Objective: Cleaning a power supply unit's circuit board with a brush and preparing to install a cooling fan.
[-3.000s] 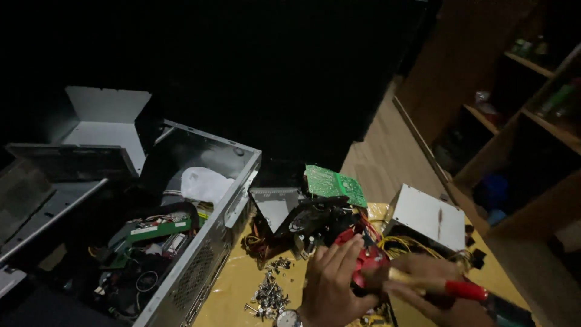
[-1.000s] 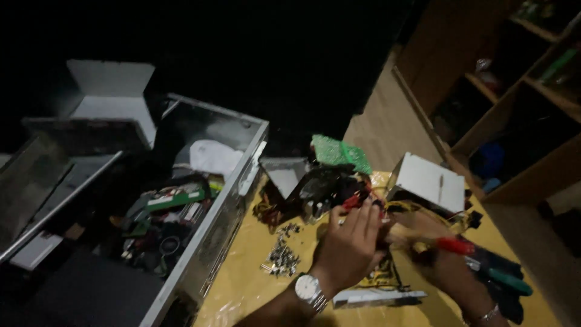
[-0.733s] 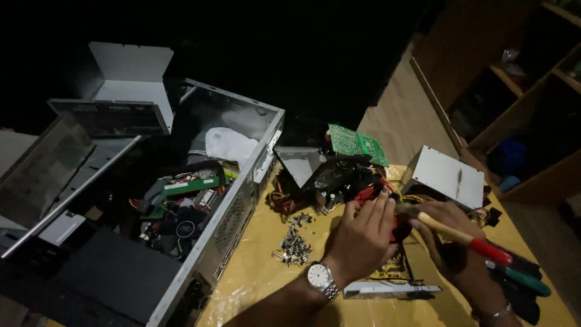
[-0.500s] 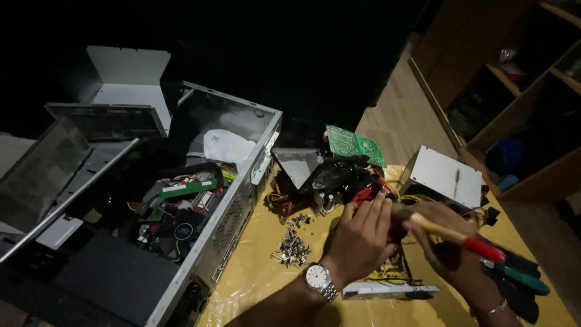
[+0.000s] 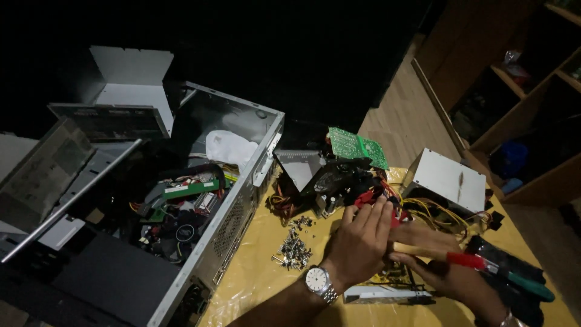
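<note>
My left hand (image 5: pixel 358 242), with a wristwatch on the wrist, rests over a tangle of red and yellow wires (image 5: pixel 387 203) on a yellow table cover (image 5: pixel 254 272); its fingers are curled, and what they hold is hidden. My right hand (image 5: pixel 433 260) grips a red-handled tool (image 5: pixel 469 260) lying across my fingers beside the left hand. Just beyond my hands sits a dark opened power unit (image 5: pixel 339 184) with a green circuit board (image 5: pixel 357 145) propped on it.
An open grey computer case (image 5: pixel 236 200) full of cables and parts stands to the left. Loose screws (image 5: pixel 293 248) lie in a pile near my left wrist. A silver power supply box (image 5: pixel 448 180) sits to the right, green-handled pliers (image 5: pixel 520 281) beside it, wooden shelves beyond.
The view has shifted to look more squarely down at the table. My hands stay together over the wires, the right one still on the red-handled tool.
</note>
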